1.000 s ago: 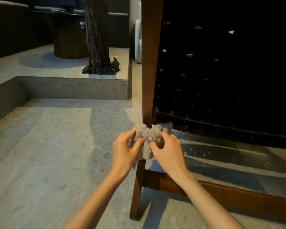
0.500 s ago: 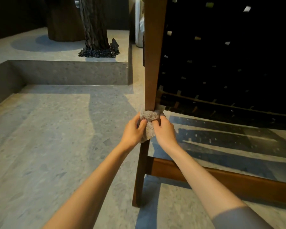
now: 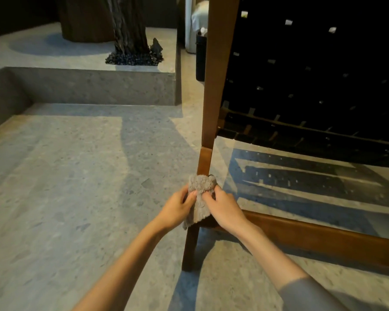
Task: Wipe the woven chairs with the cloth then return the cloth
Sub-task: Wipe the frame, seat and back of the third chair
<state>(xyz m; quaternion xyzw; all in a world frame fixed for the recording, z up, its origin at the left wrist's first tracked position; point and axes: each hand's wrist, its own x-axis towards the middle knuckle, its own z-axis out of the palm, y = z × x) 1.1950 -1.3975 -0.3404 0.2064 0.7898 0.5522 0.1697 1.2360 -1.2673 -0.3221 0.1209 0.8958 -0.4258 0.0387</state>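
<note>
A woven chair (image 3: 216, 86) with a brown wooden frame and dark woven back stands right of centre, seen from behind. A fluffy grey cloth (image 3: 200, 194) is wrapped around its rear left leg, just above the low wooden crossbar (image 3: 312, 234). My left hand (image 3: 176, 209) pinches the cloth from the left side of the leg. From the right, my right hand (image 3: 225, 209) grips the same cloth. Both hands press it against the leg. The stretch of leg under the cloth is hidden.
Grey speckled stone floor (image 3: 76, 198) spreads to the left. A raised stone step (image 3: 94, 86) runs across the back, carrying a dark tree trunk (image 3: 130, 25) ringed with black pebbles. A dark bin (image 3: 200, 57) stands behind the chair post.
Both hands have slid the cloth down the chair leg, from just under the woven back to just above the crossbar. The view has tilted downward.
</note>
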